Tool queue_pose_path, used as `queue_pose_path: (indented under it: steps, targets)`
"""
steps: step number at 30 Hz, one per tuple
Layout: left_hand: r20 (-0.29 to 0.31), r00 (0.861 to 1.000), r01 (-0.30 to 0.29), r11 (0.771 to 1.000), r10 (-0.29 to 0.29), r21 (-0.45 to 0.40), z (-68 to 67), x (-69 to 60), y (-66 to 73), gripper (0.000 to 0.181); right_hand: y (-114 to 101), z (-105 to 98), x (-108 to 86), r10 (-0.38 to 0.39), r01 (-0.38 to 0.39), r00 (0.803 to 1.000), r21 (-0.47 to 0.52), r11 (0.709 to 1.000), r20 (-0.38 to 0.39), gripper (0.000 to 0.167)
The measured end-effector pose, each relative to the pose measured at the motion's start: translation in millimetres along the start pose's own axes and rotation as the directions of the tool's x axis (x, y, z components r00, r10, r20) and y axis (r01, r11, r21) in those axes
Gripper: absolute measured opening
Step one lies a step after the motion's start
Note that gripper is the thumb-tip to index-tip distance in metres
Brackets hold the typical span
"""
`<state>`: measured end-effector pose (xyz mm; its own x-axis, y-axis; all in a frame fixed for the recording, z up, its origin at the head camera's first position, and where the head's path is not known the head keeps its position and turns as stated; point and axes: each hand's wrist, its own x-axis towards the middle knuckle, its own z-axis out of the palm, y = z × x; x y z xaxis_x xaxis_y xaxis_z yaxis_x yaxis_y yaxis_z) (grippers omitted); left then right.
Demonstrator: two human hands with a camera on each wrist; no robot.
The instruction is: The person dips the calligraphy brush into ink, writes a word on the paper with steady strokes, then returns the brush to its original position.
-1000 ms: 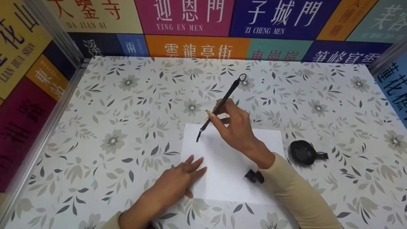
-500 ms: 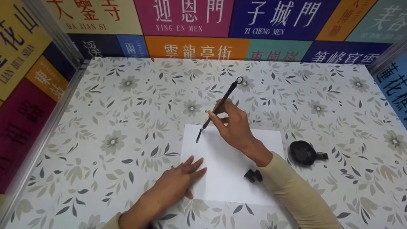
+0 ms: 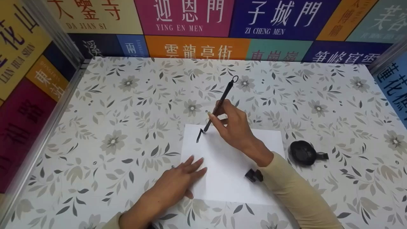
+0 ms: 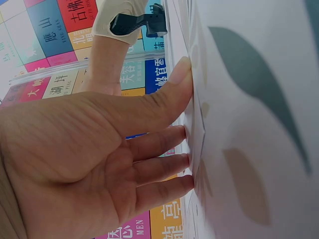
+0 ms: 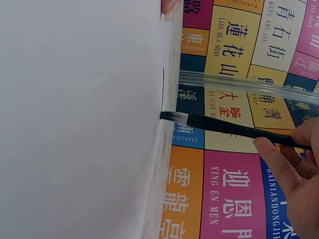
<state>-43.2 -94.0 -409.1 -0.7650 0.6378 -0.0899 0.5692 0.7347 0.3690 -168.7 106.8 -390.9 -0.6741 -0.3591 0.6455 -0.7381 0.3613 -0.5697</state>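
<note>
White paper [image 3: 229, 171] lies on the flowered table, bearing a short slanted black stroke [image 3: 199, 136] near its upper left corner. My right hand [image 3: 237, 128] pinches a dark brush [image 3: 223, 98] between thumb and fingers, handle leaning up to the right. In the right wrist view the inked tip of the brush [image 5: 214, 124] touches the paper [image 5: 75, 119]. With fingers spread, my left hand [image 3: 178, 183] rests on the paper's lower left edge; the left wrist view shows the thumb and fingertips of this hand [image 4: 99, 154] against the surface.
A round black dish with a short handle [image 3: 302, 153] sits right of the paper. A black device [image 3: 253, 175] is by the right wrist, above the paper. Colourful panels with characters [image 3: 197, 46] stand along the table's back edge and sides.
The brush tip has moved slightly up and right from the slanted stroke, and its handle stands more upright. A small angled mark now tops the stroke. My left hand has stayed in place.
</note>
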Motion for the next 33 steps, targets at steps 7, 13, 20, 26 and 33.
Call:
queue_pose_path:
  steps: [7,13,20,26,33]
  targets:
    - [0.013,1.000,0.010,1.000,-0.010,-0.004,-0.5,0.1,0.3,0.076,-1.3,-3.0,0.6,-0.008,0.008,1.000,0.003,1.000,0.021,0.020]
    - [0.017,1.000,0.017,1.000,-0.017,-0.002,-0.5,0.3,0.7,0.076,-1.9,-5.2,1.1,-0.031,0.031,0.999,0.004,1.000,0.037,0.019]
    - [0.011,1.000,0.010,1.000,-0.010,-0.001,-0.2,0.2,0.8,0.075,-2.8,-7.6,1.6,-0.040,0.039,0.998,0.016,0.999,0.055,0.017]
    - [-0.010,1.000,0.000,1.000,0.000,0.003,0.0,-0.2,0.7,0.075,-4.8,-10.2,1.9,-0.042,0.040,0.995,0.028,0.999,0.086,0.017]
    - [-0.035,0.999,-0.012,1.000,0.012,0.006,0.5,-1.1,0.8,0.074,-6.6,-13.0,2.7,-0.040,0.036,0.993,0.032,0.999,0.111,0.016]
